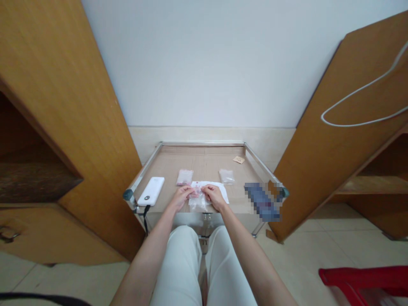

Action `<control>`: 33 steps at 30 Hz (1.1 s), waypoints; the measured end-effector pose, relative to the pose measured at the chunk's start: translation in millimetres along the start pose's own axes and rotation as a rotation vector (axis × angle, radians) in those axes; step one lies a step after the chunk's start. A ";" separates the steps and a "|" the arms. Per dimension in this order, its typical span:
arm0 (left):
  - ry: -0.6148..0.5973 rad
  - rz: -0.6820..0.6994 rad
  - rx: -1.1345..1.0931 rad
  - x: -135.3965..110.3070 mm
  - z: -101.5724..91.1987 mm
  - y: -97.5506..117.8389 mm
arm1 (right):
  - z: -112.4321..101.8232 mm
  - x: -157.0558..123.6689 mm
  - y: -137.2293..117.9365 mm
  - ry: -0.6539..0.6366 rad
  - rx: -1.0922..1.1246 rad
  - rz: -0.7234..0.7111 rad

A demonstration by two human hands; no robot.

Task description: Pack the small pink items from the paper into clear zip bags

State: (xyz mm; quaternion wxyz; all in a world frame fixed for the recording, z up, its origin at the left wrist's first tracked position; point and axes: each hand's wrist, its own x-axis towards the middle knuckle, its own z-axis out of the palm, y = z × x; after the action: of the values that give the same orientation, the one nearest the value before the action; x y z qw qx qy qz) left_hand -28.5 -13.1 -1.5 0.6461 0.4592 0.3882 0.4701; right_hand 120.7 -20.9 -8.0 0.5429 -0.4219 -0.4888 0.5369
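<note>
Clear plastic bag (197, 203) was clamped by left hand (181, 198) and right hand (214, 197) grip, over white paper (221, 191) at six o'clock of worktop (204, 163).

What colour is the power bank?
The power bank is white; the head view shows it best.

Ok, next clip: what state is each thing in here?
Left hand: on the clear plastic bag
Right hand: on the clear plastic bag
Clear plastic bag: crumpled
White paper sheet: flat on the tabletop
Pink-filled plastic bag: lying flat
White power bank: lying flat
Wooden cabinet doors: open
</note>
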 end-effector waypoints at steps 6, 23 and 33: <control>0.006 -0.005 0.027 0.5 -0.4 -1.1 | 0.8 -1.0 -3.0 0.013 -0.008 0.042; -0.070 -0.007 0.132 1.6 1.7 -3.0 | 6.5 -5.4 -7.8 -0.020 -0.147 0.034; -0.050 0.004 0.196 1.4 4.5 -3.0 | 7.5 -4.8 -6.1 -0.031 -0.118 0.039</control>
State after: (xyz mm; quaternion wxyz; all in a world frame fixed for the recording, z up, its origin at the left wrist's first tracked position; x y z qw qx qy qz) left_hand -23.2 -13.2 -3.3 0.6065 0.5328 0.4152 0.4194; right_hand 114.6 -26.6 -1.1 0.4988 -0.4543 -0.5198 0.5240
